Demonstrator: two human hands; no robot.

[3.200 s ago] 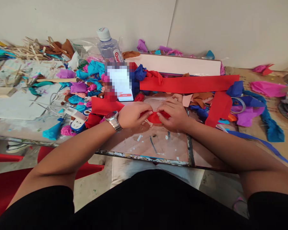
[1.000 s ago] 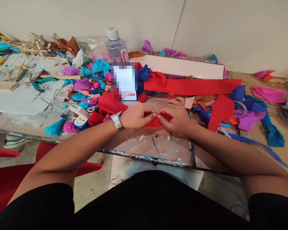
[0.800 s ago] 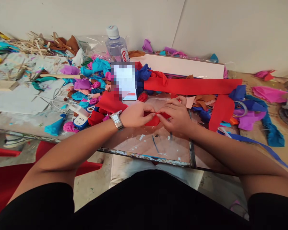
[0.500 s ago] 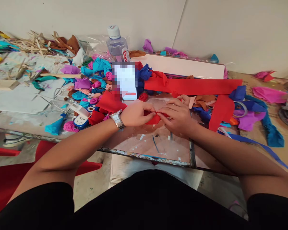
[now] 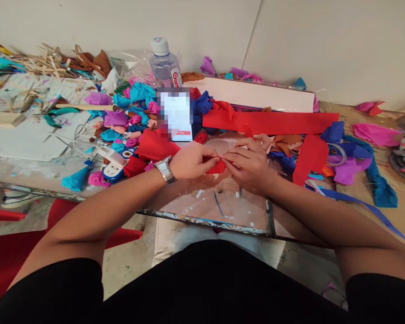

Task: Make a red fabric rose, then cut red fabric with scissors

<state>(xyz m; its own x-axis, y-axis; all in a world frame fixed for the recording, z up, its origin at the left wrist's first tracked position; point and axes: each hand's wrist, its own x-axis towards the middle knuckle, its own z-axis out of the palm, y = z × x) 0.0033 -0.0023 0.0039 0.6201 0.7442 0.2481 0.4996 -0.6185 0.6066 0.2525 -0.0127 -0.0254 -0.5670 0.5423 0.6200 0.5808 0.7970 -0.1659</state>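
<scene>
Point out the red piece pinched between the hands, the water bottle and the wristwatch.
Red piece (image 5: 216, 167): head view, on its visible lower part between the two hands.
Water bottle (image 5: 163, 66): head view, on its clear body below the white cap.
Wristwatch (image 5: 166, 171): head view, on its metal band.

On the stained table (image 5: 185, 200) — turquoise scrap (image 5: 74, 180), pink scrap (image 5: 98, 179), power strip (image 5: 113, 173).

The red piece (image 5: 216, 168) is matt, cloth or paper, hard to tell which; the long strip (image 5: 290, 123) looks smooth and matt. The watch (image 5: 167, 170) is shiny metal, the bottle (image 5: 162, 67) clear plastic, the bag (image 5: 130, 60) thin glossy film. The sticks (image 5: 52, 64) are rough wood, the tabletop (image 5: 202, 204) scuffed and faintly glossy.
</scene>
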